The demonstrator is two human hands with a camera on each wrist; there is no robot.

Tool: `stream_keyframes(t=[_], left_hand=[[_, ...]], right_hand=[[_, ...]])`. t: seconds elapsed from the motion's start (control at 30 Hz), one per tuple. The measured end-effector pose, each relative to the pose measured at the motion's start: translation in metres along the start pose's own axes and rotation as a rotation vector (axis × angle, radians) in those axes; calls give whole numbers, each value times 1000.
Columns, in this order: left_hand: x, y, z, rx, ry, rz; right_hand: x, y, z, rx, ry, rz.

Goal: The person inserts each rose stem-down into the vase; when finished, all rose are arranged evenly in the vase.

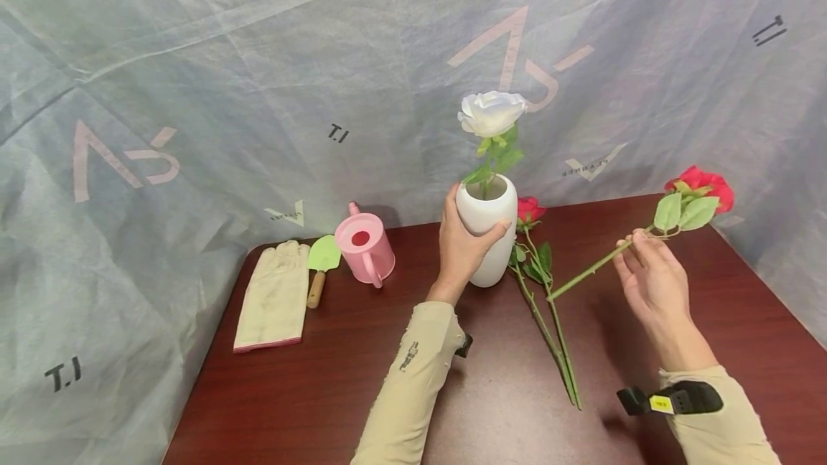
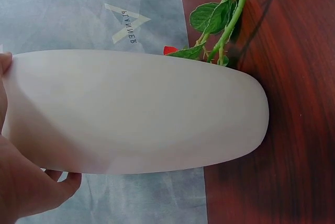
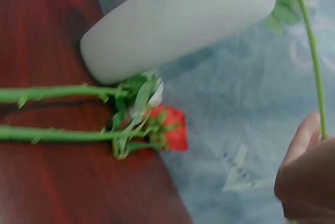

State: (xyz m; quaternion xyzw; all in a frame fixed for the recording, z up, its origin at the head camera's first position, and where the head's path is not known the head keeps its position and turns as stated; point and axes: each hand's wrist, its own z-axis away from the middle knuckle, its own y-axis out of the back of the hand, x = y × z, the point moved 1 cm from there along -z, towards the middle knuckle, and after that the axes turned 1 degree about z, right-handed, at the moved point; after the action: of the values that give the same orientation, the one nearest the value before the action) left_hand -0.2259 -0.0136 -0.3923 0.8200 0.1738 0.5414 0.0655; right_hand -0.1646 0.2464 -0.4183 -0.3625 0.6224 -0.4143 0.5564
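Observation:
A tall white vase [image 1: 494, 239] stands upright on the table, and my left hand [image 1: 466, 242] grips its upper side, thumb across the front. Inside it stands a white rose [image 1: 492, 115], its bloom well above the rim. My right hand [image 1: 655, 278] pinches the stem of a red rose [image 1: 707, 189] just below the leaves. That stem slants down and left, its cut end lower than the bloom. Right of the vase lie two more roses; the red bloom [image 1: 530, 211] shows, while in the right wrist view a white bloom [image 3: 156, 93] peeks from behind leaves.
A pink watering can [image 1: 381, 253] stands left of the vase. Beside it lie a small trowel [image 1: 324, 253] with a green blade and wooden handle, and cream gloves [image 1: 274, 300]. A grey printed cloth [image 1: 258, 92] hangs behind the dark red table [image 1: 362, 379].

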Motion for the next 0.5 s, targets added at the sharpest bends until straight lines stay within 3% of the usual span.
stream_keyframes(t=[0.2,0.5], left_hand=[[0,1,0,-1,8,-1],[1,2,1,-13,27,-7]], right_hand=[[6,-23,0,179,110,2],[10,-43,-7,250,162,34]])
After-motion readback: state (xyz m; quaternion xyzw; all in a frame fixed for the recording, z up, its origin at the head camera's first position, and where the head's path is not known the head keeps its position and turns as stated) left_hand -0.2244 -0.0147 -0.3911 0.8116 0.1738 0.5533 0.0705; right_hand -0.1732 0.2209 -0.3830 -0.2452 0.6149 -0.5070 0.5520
